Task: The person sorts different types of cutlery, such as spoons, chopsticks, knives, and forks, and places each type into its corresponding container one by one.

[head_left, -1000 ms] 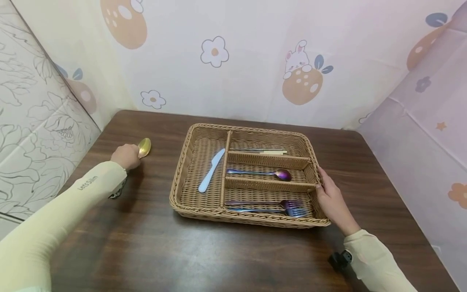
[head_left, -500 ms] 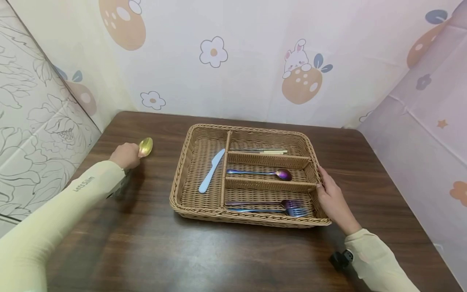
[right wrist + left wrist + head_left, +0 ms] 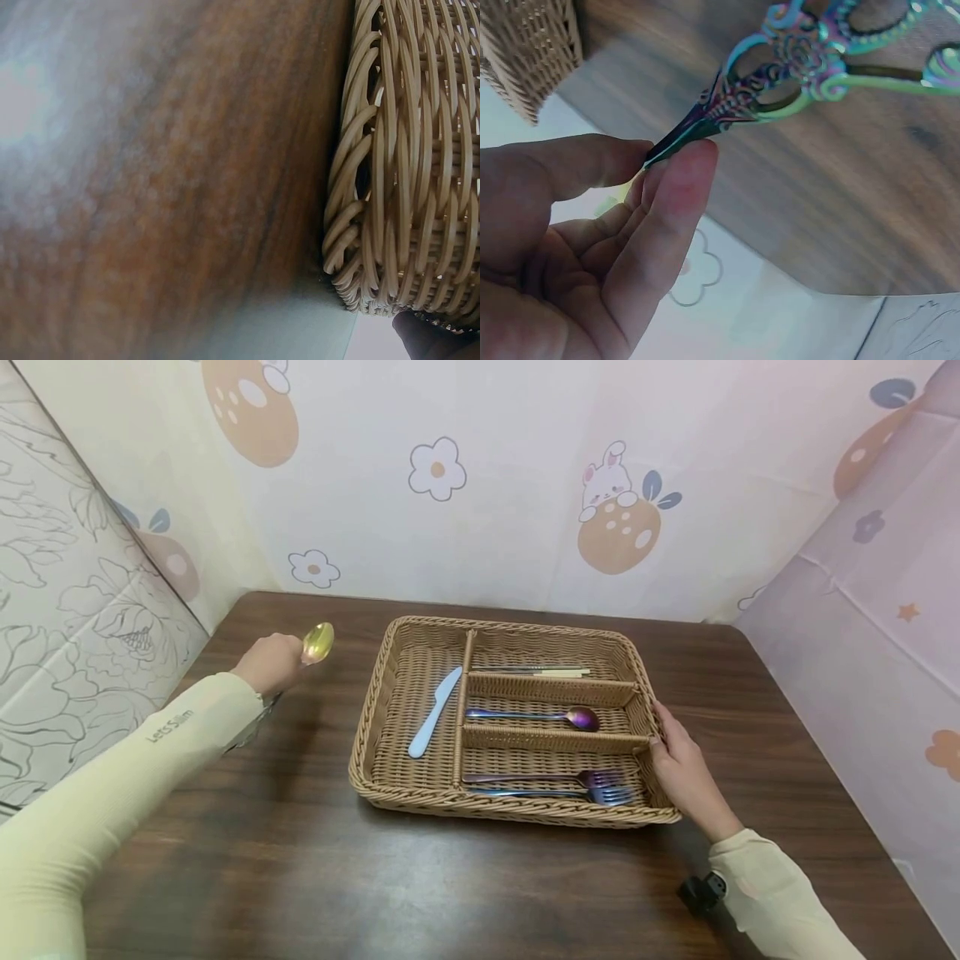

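Observation:
My left hand (image 3: 268, 665) pinches a spoon above the table, left of the wicker cutlery basket (image 3: 431, 806). In the head view the gold bowl of the spoon (image 3: 318, 643) points away past the fingers. The left wrist view shows its ornate, rainbow-tinted handle (image 3: 806, 67) between thumb and fingertips (image 3: 686, 180). At the basket's right end, my right hand (image 3: 684, 768) grips the woven rim, thumb on top and fingers along the outer side. From the right wrist, the basket wall (image 3: 420, 165) fills the right side, with a dark fingertip (image 3: 431, 337) below it.
The left compartment holds a light blue knife (image 3: 435, 712). Chopsticks (image 3: 558, 673) lie in the back right section, a purple-blue spoon (image 3: 581, 718) in the middle one, and two forks (image 3: 607, 795) in front. Patterned cloth walls (image 3: 517, 543) border the dark wooden table (image 3: 420, 893).
My left hand has lifted the spoon up off the table and moved it slightly to the right and away. The right hand and the basket have stayed put.

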The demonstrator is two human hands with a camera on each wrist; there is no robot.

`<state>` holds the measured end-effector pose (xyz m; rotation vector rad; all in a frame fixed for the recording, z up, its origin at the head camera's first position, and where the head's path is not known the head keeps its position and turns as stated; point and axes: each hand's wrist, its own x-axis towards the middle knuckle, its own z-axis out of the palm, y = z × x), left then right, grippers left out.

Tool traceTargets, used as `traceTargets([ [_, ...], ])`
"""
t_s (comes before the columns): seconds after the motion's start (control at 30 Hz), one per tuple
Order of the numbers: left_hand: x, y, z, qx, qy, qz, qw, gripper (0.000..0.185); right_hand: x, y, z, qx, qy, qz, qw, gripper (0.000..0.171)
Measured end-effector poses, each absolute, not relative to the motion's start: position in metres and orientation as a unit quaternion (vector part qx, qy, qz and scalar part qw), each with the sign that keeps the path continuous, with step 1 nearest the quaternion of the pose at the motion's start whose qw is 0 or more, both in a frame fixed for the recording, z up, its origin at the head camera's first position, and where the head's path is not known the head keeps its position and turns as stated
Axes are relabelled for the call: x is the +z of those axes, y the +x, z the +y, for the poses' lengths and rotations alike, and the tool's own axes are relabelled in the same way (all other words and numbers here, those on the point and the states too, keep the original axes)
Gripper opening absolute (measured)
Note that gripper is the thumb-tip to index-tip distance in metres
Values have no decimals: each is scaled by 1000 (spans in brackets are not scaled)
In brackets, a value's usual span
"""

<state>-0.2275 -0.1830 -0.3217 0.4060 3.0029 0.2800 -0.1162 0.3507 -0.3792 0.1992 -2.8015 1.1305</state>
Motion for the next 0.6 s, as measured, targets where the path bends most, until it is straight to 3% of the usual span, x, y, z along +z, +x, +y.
traceTargets([
  [0.6,-293,-222,-129,88,200,975,27,12,-380,-116,351,371,64,-925,54,53],
])
